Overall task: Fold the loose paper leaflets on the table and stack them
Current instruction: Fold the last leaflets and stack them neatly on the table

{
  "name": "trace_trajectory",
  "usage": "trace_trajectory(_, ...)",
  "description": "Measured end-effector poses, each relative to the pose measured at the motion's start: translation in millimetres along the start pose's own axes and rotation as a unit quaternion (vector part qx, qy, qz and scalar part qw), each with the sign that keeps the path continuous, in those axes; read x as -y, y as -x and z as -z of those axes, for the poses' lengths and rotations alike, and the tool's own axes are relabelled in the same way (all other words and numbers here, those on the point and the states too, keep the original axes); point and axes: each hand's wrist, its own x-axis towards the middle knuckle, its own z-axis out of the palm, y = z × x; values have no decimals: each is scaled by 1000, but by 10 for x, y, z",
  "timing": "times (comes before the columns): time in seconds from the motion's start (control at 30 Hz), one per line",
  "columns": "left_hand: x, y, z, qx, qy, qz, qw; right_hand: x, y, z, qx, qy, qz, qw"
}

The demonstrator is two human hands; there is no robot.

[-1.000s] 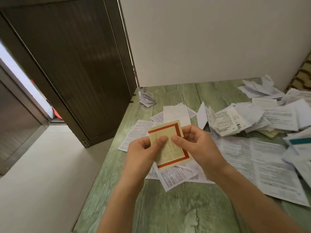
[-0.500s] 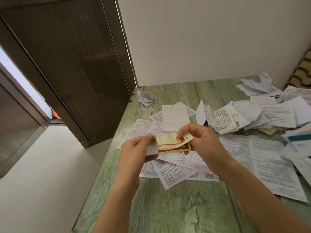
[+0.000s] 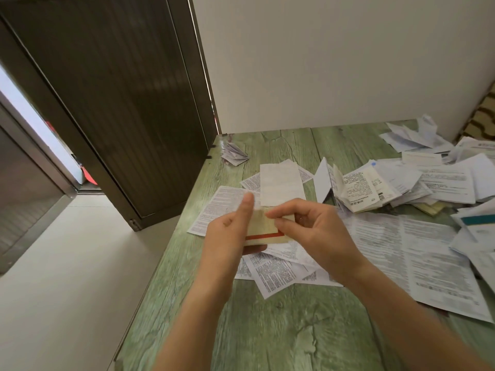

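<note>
The yellow leaflet (image 3: 263, 232), folded to a strip, runs crosswise between the two hands above the table (image 3: 267, 330): the left hand (image 3: 227, 232) grips its left end, the right hand (image 3: 318, 231) pinches its top edge, and the folded pile (image 3: 234, 154) sits well beyond the left hand.

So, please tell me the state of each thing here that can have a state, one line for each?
yellow leaflet: folded over, held above the table by both hands
left hand: grips the leaflet's left side
right hand: pinches its upper edge
small corner pile: folded, lying on the table
large white sheet: unfolded, flat
door: open
</note>
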Motion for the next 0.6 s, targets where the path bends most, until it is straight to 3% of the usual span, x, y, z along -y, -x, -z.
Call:
trace_trajectory(0.2, 55, -7, 11, -36, -18, -53, 998, -40, 18, -77, 10, 30, 30, 999)
trace_trajectory(0.37, 64, -11, 54, -28, -27, -62, 997, -107, -7, -91, -6, 77, -35, 996)
trace_trajectory(0.47, 61, -12, 52, -34, -33, -59, 997, -121, -19, -86, -1, 10, -67, 998)
trace_trajectory(0.53, 64, -5, 29, -61, 12, -22, 998, -130, -3, -118, -57, 5, -22, 998)
trace_trajectory(0.6, 50, -1, 13, -41, 89, 55, 994, -143, 20, -151, -152, 129, 121, 973)
